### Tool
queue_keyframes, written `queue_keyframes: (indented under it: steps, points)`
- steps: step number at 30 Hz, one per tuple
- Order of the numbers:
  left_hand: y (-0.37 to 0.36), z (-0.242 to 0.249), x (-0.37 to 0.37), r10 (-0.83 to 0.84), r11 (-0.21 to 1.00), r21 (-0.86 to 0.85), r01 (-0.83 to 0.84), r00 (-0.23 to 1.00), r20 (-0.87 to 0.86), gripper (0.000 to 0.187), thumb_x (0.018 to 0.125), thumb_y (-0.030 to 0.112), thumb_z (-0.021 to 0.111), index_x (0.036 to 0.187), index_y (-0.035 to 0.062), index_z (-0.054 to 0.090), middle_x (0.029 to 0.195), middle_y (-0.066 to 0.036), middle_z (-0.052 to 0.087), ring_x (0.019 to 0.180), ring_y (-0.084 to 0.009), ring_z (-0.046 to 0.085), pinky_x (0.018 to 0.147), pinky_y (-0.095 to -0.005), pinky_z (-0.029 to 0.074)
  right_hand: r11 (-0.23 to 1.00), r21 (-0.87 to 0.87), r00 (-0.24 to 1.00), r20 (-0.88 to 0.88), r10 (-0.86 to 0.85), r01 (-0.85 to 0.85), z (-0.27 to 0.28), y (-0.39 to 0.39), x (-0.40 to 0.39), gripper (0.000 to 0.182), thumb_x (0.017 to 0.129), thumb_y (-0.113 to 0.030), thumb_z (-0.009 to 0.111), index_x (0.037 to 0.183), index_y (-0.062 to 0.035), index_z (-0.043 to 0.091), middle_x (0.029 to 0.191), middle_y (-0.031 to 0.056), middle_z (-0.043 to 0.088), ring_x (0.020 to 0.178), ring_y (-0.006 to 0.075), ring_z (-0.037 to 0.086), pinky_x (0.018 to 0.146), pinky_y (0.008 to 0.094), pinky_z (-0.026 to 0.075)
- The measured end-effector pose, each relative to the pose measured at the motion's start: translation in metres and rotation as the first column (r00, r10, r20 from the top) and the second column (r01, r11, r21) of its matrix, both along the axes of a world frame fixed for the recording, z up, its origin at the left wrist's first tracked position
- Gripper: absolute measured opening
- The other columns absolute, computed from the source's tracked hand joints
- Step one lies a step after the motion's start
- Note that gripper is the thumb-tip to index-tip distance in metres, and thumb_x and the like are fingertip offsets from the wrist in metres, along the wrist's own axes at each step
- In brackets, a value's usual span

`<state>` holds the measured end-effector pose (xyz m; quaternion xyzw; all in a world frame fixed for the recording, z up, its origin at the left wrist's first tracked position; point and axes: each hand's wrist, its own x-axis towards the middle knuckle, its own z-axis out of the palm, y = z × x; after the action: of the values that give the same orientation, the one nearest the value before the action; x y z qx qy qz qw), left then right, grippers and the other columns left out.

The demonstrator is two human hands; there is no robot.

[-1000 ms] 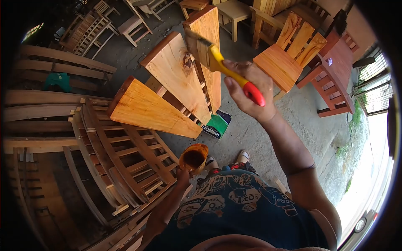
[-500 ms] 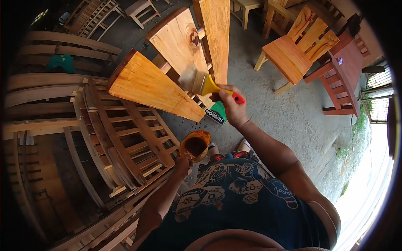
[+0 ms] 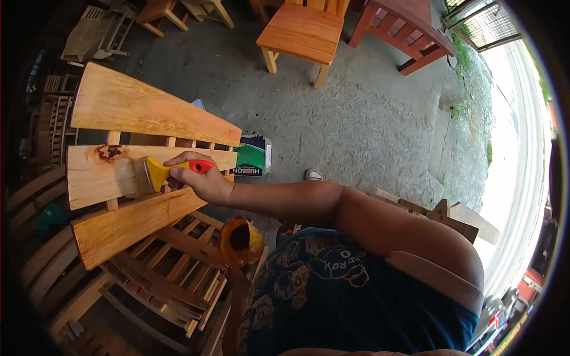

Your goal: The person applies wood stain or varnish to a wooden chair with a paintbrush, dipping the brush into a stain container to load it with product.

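My right hand [image 3: 208, 183] grips the yellow and red handle of a wide paintbrush [image 3: 159, 173]. Its pale bristles lie against the middle wooden slat [image 3: 89, 175], just below a dark knot. An upper slat [image 3: 148, 107] and a lower slat [image 3: 139, 222] flank it, fanned out and joined by small crosspieces; the lower one looks glossier and more orange. Low and near my shirt, my left hand [image 3: 236, 274] is closed on a stained cup [image 3: 256, 243] with dark brown inside, tilted toward the camera. Its fingers are partly hidden.
A green and black box marked HUDSON [image 3: 252, 157] sits on the concrete floor beyond the slats' narrow ends. Stacked slatted frames [image 3: 178, 261] stand at lower left. A wooden chair [image 3: 303, 32] and a reddish bench [image 3: 404, 29] are at the back.
The view has turned, so the slats now appear at left and the chair nearer the middle. The brush remains on the middle slat, now nearer the knot. The cup is still in my left hand.
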<state>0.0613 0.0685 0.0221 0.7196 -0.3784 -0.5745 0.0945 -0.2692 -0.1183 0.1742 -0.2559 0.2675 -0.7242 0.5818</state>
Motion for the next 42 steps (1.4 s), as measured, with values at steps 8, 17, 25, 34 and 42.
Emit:
queue_keyframes:
  steps: [8,17,25,34,42]
  points:
    - [0.007,-0.091,0.074,-0.362,0.920,-0.052,0.388,0.895,0.261,0.027,0.096,0.025,0.060,0.098,-0.0019,0.061,0.085,-0.010,0.060,0.070,-0.0187,0.058,0.062,-0.0383,0.045,0.900,0.397,0.964,-0.254,-0.081,0.181,-0.122,0.034,-0.010,0.029,0.094,-0.021,0.065,0.112,0.0012,0.065,0.093,0.0090,0.070,0.079,0.0158,0.066,0.071,0.0289,0.053]
    - [-0.035,-0.053,0.069,-0.772,0.536,-0.053,0.843,0.515,0.374,0.049,0.094,0.042,0.060,0.096,-0.0068,0.061,0.091,-0.021,0.064,0.085,-0.0292,0.065,0.072,-0.0435,0.048,0.866,0.316,0.862,-0.456,-0.220,0.388,-0.044,0.009,0.058,0.024,0.093,-0.019,0.065,0.105,0.0015,0.063,0.086,0.0080,0.067,0.074,0.0126,0.063,0.067,0.0271,0.051]
    - [-0.038,-0.049,0.108,-0.718,0.617,-0.273,0.738,0.670,0.189,0.057,0.096,0.051,0.053,0.107,-0.0044,0.063,0.101,-0.019,0.064,0.098,-0.0293,0.064,0.083,-0.0385,0.049,0.913,-0.049,0.913,0.068,-0.402,0.406,0.085,0.057,0.062,0.023,0.095,-0.011,0.058,0.112,0.0044,0.060,0.091,0.0164,0.067,0.080,0.0241,0.067,0.079,0.0365,0.054]
    - [-0.021,-0.005,0.064,0.078,0.995,0.083,-0.056,0.955,-0.287,0.035,0.101,0.028,0.053,0.123,0.0005,0.058,0.111,-0.010,0.060,0.096,-0.0153,0.060,0.083,-0.0302,0.047,0.971,-0.191,0.908,-0.364,-0.208,0.146,0.100,0.068,0.041,0.029,0.093,-0.013,0.060,0.114,0.0069,0.063,0.103,0.0180,0.067,0.089,0.0231,0.066,0.085,0.0362,0.053]
    - [0.004,0.019,0.024,0.136,0.986,0.111,-0.121,0.981,-0.138,0.037,0.100,0.026,0.058,0.123,-0.0020,0.058,0.102,-0.009,0.064,0.094,-0.0136,0.065,0.081,-0.0290,0.051,0.906,-0.339,0.830,-0.406,-0.383,0.252,0.157,-0.034,-0.046,0.023,0.093,-0.013,0.063,0.104,0.0060,0.067,0.084,0.0117,0.070,0.076,0.0171,0.067,0.074,0.0298,0.054]
